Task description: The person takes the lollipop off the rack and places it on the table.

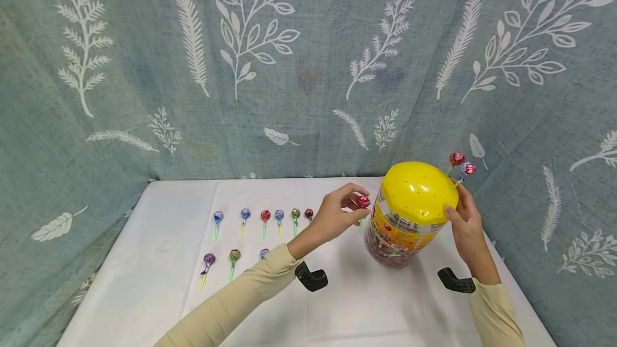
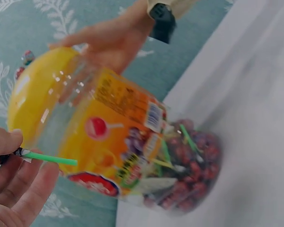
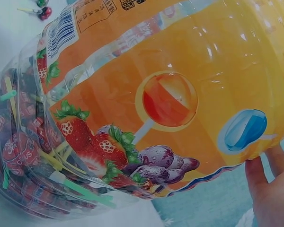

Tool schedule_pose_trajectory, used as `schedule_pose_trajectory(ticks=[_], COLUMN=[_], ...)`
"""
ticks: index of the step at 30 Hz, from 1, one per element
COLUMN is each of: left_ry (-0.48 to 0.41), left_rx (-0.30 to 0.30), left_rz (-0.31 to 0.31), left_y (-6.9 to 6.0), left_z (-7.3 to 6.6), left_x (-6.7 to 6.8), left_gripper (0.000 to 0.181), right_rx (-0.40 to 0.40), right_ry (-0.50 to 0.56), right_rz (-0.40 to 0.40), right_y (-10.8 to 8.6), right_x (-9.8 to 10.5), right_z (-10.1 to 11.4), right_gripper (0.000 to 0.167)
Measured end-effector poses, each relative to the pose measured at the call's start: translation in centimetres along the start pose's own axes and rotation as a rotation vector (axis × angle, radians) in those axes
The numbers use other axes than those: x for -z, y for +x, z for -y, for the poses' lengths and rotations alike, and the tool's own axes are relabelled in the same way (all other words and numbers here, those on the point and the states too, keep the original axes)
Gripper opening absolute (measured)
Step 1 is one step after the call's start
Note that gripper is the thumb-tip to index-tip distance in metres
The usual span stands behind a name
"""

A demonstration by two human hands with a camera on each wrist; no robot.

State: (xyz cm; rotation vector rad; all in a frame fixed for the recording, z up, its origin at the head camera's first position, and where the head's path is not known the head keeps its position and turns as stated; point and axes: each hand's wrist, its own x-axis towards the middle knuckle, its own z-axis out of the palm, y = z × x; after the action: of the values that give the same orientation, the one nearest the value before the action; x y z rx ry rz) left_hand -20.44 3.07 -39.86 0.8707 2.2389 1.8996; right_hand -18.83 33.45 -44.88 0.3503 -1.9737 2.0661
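A clear plastic jar [image 1: 391, 256] with an orange label and a yellow lid [image 1: 419, 191] leans slightly at the right of the table. My right hand [image 1: 466, 232] grips it by the far right side of the lid, thumb near the lid's edge. Wrapped lollipops fill the jar's lower part [image 3: 26, 142]. Two lollipops [image 1: 457, 158] stick up behind the lid beside the right fingers; their stick ends are hidden. Left of the jar, my left hand [image 1: 337, 210] pinches a red lollipop [image 1: 363, 202] just below its head, its green stick [image 2: 52, 158] pointing toward the jar in the left wrist view.
Several lollipops [image 1: 265, 217] lie in a back row on the white tablecloth [image 1: 144, 261]. A front row includes a purple one [image 1: 209, 259] and a green one [image 1: 234, 255]; my left sleeve [image 1: 250, 288] partly covers this row. A patterned curtain [image 1: 308, 79] hangs behind the table.
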Motion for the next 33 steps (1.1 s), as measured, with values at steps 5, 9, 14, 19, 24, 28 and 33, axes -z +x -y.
schedule_pose_trajectory(ticks=[5, 9, 14, 19, 24, 28, 33], left_ry=[-0.014, -0.022, -0.005, 0.005, 0.015, 0.042, 0.033], left_rx=[0.043, 0.080, 0.098, 0.137, 0.182, 0.229, 0.275], left_rz=[-0.014, -0.021, -0.036, -0.055, -0.104, -0.151, -0.205], left_y=[-0.9, -1.8, -2.9, -4.0, -4.9, -5.7, -6.7], left_z=[1.5, 2.7, 4.2, 5.7, 8.8, 11.1, 12.6], left_x=[0.4, 0.8, 1.4, 2.1, 2.7, 3.1, 3.6], left_gripper=[0.028, 0.028, 0.028, 0.028, 0.028, 0.029, 0.030], right_rx=[0.010, 0.014, 0.021, 0.020, 0.018, 0.019, 0.013], right_ry=[0.009, 0.012, 0.021, 0.024, 0.027, 0.025, 0.031], right_rz=[0.006, 0.006, 0.006, 0.005, 0.003, 0.001, 0.000], right_y=[0.0, 0.0, 0.0, 0.0, 0.0, 0.0, -0.1], right_x=[0.0, 0.0, 0.0, 0.0, 0.0, 0.0, 0.0], right_z=[0.0, 0.0, -0.1, -0.1, -0.1, -0.1, -0.1], right_gripper=[0.058, 0.057, 0.057, 0.057, 0.058, 0.058, 0.058])
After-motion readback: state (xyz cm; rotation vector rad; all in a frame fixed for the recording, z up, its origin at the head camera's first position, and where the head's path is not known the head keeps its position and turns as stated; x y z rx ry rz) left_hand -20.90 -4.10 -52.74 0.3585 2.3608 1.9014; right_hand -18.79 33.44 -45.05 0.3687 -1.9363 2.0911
